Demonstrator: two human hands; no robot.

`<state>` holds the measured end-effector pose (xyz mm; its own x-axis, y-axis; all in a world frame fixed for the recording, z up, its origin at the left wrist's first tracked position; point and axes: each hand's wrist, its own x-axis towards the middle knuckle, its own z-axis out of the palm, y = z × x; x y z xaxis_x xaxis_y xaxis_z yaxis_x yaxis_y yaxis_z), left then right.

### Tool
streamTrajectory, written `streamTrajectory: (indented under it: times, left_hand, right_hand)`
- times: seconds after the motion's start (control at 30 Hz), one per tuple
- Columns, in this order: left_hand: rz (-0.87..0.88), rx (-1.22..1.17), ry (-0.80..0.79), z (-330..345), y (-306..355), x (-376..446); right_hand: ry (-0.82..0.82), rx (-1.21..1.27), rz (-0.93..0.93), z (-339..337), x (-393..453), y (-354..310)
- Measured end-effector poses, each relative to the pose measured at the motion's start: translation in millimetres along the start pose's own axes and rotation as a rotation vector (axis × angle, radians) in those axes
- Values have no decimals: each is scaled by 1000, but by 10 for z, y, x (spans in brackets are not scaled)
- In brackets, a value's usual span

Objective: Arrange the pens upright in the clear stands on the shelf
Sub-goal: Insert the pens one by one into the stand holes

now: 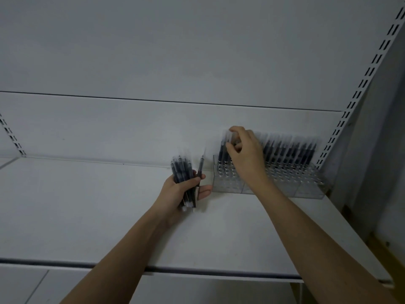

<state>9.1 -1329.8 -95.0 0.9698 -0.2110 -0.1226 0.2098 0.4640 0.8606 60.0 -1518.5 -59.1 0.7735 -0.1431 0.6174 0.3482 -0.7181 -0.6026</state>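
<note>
pens (289, 150) with dark barrels and clear caps stand upright in the clear stands (306, 185) at 3 o'clock on the shelf (87, 205). right hand (246, 153) pinches one pen over the back-left holes, apparently seating it. left hand (186, 187) at 6 o'clock grips a spare bundle (182, 170); the next needs an empty hole.

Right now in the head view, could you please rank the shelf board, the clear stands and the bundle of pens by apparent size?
1. shelf board
2. clear stands
3. bundle of pens, in the left hand
</note>
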Motion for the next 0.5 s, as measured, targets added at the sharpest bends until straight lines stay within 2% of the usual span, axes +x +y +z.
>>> streamTrajectory:
  times: [0.1,0.33,0.5]
  left_hand:
    - [-25,20,-18,8,-8,-11]
    - [-27,82,-142,61,-5,-67]
    - [-48,193,-144,71,-26,-86]
  right_hand:
    - [88,161,32,-12,-176,-135]
    - [-77,545,208,192,-774,-285]
    - [-68,677,295,191,-841,-231]
